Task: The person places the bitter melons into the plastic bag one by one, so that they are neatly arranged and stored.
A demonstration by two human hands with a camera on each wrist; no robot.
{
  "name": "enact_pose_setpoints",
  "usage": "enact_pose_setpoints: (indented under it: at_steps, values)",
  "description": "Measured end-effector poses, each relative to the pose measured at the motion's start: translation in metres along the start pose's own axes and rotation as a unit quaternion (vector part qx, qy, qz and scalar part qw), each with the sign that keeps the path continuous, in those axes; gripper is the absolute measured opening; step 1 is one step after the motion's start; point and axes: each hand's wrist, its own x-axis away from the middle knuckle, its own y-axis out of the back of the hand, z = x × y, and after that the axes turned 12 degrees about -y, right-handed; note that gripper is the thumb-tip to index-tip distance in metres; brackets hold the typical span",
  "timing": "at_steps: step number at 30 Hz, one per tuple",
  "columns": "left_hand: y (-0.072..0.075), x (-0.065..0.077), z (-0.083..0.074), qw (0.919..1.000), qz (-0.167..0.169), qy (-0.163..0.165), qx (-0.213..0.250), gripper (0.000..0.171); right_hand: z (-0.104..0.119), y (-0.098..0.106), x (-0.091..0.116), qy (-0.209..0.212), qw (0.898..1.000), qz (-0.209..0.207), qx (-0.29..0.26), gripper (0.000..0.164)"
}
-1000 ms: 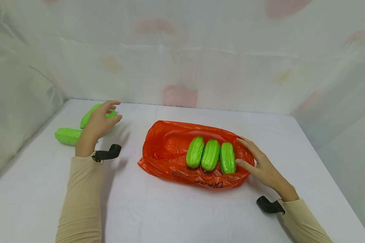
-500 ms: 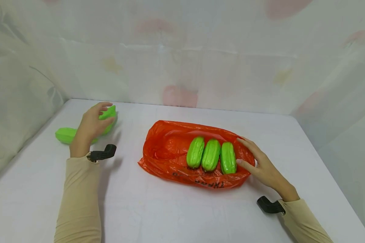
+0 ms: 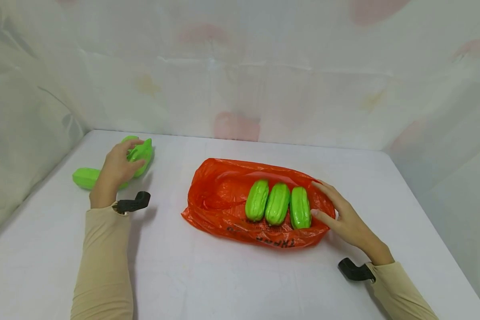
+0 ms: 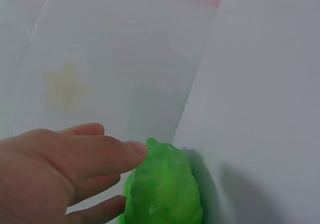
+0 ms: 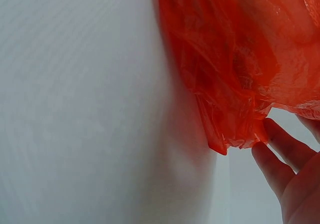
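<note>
At the far left, my left hand (image 3: 118,169) is beside a bright green, ribbed gourd (image 3: 143,155) with a pointed tip. Its fingers reach over the gourd's far side and its thumb lies on the near side. The left wrist view shows extended fingers beside the bumpy gourd (image 4: 162,189); whether they touch it I cannot tell. My right hand (image 3: 350,224) holds the right rim of a red plastic bag (image 3: 212,168), which lies with its mouth open. Three green gourds (image 3: 277,204) sit side by side inside. In the right wrist view, fingertips (image 5: 270,161) meet the bag's crumpled end.
Another green gourd (image 3: 87,178) lies left of my left wrist, partly hidden by it. A further green piece (image 3: 130,138) shows behind the hand. White cloth covers the table (image 3: 224,284), and a patterned curtain (image 3: 264,89) rises at its back edge.
My left hand has moved left and slightly lower, coming down around the pointed gourd, which now shows between thumb and fingers. The right hand and the bag stay nearly still.
</note>
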Motion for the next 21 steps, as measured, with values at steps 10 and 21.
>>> enact_pose_setpoints:
  at_steps: [10,21]
  values:
    - [-0.003,-0.002,0.012,0.9996,0.019,0.001,-0.02,0.059,0.0,0.0,0.0,-0.001,1.0,0.001,-0.001,0.065]
    - [-0.002,0.0,0.009,0.9988,0.045,0.005,-0.018,0.068,0.0,0.0,0.0,-0.004,1.0,0.003,-0.002,0.065]
